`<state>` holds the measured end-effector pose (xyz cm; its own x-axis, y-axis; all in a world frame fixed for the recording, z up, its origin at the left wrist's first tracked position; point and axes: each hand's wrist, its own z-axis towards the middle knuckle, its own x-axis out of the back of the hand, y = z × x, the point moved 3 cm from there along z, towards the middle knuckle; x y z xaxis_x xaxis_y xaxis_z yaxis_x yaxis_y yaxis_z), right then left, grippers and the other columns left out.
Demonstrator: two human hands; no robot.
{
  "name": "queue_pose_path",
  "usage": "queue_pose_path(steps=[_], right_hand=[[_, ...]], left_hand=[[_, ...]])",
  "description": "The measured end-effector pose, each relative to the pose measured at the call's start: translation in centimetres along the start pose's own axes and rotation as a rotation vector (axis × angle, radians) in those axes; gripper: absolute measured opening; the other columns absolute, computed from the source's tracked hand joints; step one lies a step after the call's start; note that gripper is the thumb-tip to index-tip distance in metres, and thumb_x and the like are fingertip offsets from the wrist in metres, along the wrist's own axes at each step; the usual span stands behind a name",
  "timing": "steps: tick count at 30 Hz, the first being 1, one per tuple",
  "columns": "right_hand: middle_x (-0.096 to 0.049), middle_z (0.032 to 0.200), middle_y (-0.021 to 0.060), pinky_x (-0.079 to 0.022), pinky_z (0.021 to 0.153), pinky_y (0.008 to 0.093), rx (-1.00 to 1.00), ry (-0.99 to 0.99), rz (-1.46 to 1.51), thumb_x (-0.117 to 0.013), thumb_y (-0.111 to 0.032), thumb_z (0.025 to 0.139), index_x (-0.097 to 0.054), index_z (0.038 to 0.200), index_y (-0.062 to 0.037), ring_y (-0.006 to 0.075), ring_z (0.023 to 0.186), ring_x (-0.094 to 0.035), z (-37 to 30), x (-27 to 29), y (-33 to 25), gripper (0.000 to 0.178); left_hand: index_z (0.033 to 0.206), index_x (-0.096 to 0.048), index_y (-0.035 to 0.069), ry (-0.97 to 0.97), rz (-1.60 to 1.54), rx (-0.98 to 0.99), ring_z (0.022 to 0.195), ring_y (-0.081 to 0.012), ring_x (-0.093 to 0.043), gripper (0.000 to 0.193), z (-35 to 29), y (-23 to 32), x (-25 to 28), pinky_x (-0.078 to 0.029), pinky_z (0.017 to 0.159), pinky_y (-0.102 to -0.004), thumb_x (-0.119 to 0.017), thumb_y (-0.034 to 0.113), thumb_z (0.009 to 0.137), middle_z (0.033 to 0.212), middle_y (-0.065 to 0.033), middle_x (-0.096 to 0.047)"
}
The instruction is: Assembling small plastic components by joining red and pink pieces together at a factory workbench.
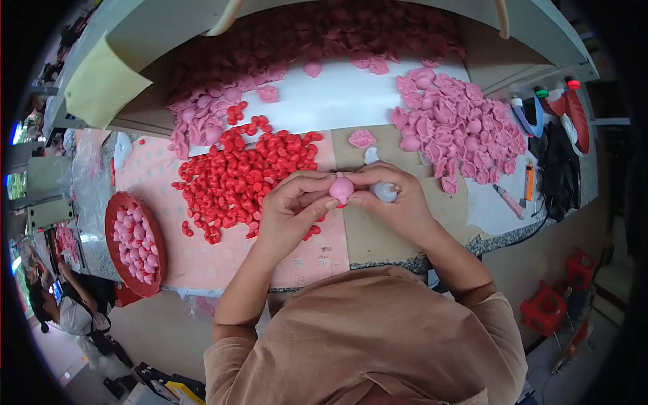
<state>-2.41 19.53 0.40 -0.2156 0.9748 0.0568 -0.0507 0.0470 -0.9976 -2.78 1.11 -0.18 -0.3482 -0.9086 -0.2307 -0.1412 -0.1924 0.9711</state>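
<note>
Pink rounded piece: between the two hands, pinched in their fingertips; a bit of red shows at its near edge.
Left hand: grasping it from the left, probably steadying it.
Right hand: grasping it from the right, translucent bottle tucked in, seemingly leaving the fingertips usable.
Red pieces: heaped left, apparently sorted by kind.
Pink petalled pieces: heaped far right.

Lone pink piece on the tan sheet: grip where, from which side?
I'd pinch the lone pink piece by its left and right ends, from above: it looks wider across than front to back, lies on the tan sheet, and something white crowds its near side.
</note>
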Motion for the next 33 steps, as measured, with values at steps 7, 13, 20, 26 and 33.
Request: queue_pose_path(steps=[7, 13, 20, 26, 33], right_hand=[[-0.060, 0.094, 0.0094, -0.045, 0.079, 0.0278, -0.104, 0.075, -0.122, -0.067, 0.005, 0.071, -0.064, 0.097, 0.0029, 0.0174, 0.087, -0.057, -0.4, 0.4, 0.1, 0.026], [-0.056, 0.095, 0.0060, -0.042, 0.079, 0.0244, -0.068, 0.008, -0.181, -0.061, 0.005, 0.078, -0.060, 0.098, 0.0038, 0.0129, 0.087, -0.053, -0.4, 0.2, -0.5, 0.019], [-0.057, 0.095, 0.0057, -0.042, 0.079, 0.0242, -0.018, -0.015, -0.205, -0.061, 0.004, 0.078, -0.060, 0.098, 0.0034, 0.0129, 0.087, -0.053, 0.5, -0.1, -1.2, 0.020], [-0.059, 0.095, 0.0063, -0.044, 0.078, 0.0254, -0.034, 0.003, -0.239, -0.064, 0.001, 0.075, -0.062, 0.098, 0.0028, 0.0142, 0.087, -0.055, 0.9, 0.6, -0.3, 0.023], [-0.061, 0.096, 0.0068, -0.045, 0.078, 0.0243, -0.007, -0.047, 0.004, -0.069, 0.001, 0.075, -0.064, 0.103, -0.0007, 0.0133, 0.089, -0.058, 1.6, -0.5, 0.0, 0.028]], left_hand=[[0.101, -0.060, 0.001, -0.093, 0.128, -0.163, 0.099, -0.0146, -0.058, 0.021, 1.0, -0.5, 0.1, -0.051, 0.083, -0.0274, -0.065, 0.001, 0.081, 0.110, -0.0095, -0.057], [0.099, -0.061, 0.000, -0.056, -0.060, -0.115, 0.100, -0.0153, -0.058, 0.017, 0.1, 0.5, -0.4, -0.051, 0.086, -0.0273, -0.063, -0.001, 0.081, 0.107, -0.0084, -0.056], [0.100, -0.061, 0.001, -0.043, -0.045, -0.171, 0.099, -0.0152, -0.058, 0.020, 0.0, 1.1, 0.0, -0.051, 0.084, -0.0270, -0.064, -0.001, 0.081, 0.107, -0.0080, -0.056], [0.101, -0.062, 0.001, 0.005, 0.179, -0.258, 0.097, -0.0150, -0.059, 0.021, 0.6, 1.4, 0.6, -0.051, 0.082, -0.0273, -0.065, 0.001, 0.080, 0.105, -0.0085, -0.058], [0.102, -0.060, -0.003, 0.091, 0.079, -0.157, 0.099, -0.0187, -0.060, 0.020, 0.2, 0.9, 0.5, -0.054, 0.082, -0.0306, -0.062, -0.003, 0.082, 0.112, -0.0109, -0.055]])
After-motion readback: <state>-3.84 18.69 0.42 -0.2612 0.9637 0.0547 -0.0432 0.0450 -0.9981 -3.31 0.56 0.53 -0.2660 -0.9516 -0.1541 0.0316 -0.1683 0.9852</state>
